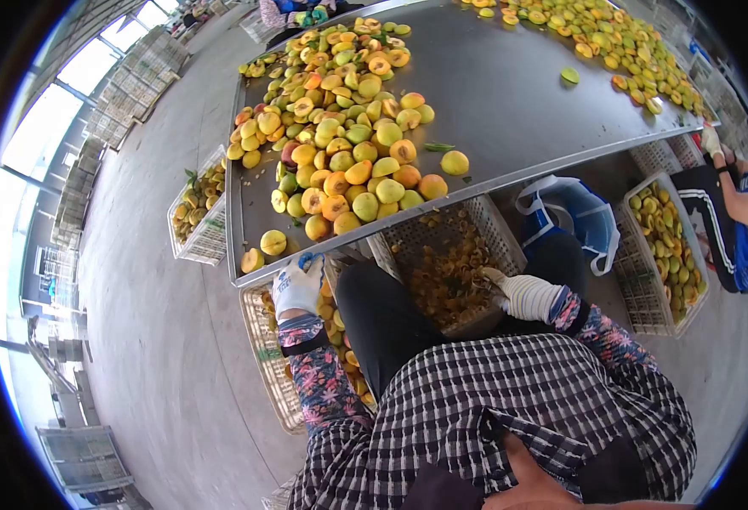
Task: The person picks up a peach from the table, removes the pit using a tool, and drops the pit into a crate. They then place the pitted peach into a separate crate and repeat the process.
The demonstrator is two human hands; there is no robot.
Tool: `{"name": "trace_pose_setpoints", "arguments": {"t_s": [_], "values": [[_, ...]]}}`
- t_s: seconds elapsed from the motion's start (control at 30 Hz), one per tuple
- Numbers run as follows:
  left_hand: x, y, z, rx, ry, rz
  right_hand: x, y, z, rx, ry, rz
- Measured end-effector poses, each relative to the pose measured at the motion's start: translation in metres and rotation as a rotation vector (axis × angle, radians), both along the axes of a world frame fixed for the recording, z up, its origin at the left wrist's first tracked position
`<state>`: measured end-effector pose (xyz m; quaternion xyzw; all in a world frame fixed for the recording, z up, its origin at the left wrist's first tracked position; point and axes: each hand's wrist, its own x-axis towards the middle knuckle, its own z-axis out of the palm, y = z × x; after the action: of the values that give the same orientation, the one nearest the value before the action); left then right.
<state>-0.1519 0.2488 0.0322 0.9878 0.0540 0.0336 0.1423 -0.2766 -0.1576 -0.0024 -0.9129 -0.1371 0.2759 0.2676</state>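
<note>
Head view: gloved left hand (297,285) at the steel table (510,102) edge, lower left. The right hand (523,295) is over the pit crate (499,228) at centre, and neither grip can be told. The crate's upper rim runs parallel to the table edge, its long axis unclear; concrete floor (153,340), stacked crates (127,93) upper left.

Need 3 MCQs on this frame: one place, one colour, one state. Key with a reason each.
1. Where is the right hand?
A. over the crate of scraps
B. flat on the floor
C. in a pocket

2. What colour is the glove on the left hand?
A. black
B. white
C. red

3. What state is the metal table in?
A. tipped over
B. covered with a cloth
C. loaded with peaches

Key: 1 A, the hand sits above the brownish scraps. 2 B, it is white knit with blue print. 3 C, a heap covers its left part.
</note>
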Motion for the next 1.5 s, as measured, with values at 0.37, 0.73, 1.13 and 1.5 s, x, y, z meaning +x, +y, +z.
{"name": "trace_pose_setpoints", "arguments": {"t_s": [0.37,0.73,1.13,1.5], "values": [[0.101,-0.11,-0.029,0.201,0.202,-0.267,0.028,0.025,0.02,-0.038,-0.058,0.055],[0.112,-0.072,-0.05,-1.57,0.083,-0.241,0.03,0.024,0.02,0.17,-0.142,-0.015],[0.01,-0.181,0.008,-2.318,0.367,-0.11,0.06,0.057,0.064,0.407,-0.699,-0.12],[-0.006,-0.193,0.01,-2.007,0.297,-0.124,0.064,0.056,0.057,-0.092,-0.743,-0.015]]}}
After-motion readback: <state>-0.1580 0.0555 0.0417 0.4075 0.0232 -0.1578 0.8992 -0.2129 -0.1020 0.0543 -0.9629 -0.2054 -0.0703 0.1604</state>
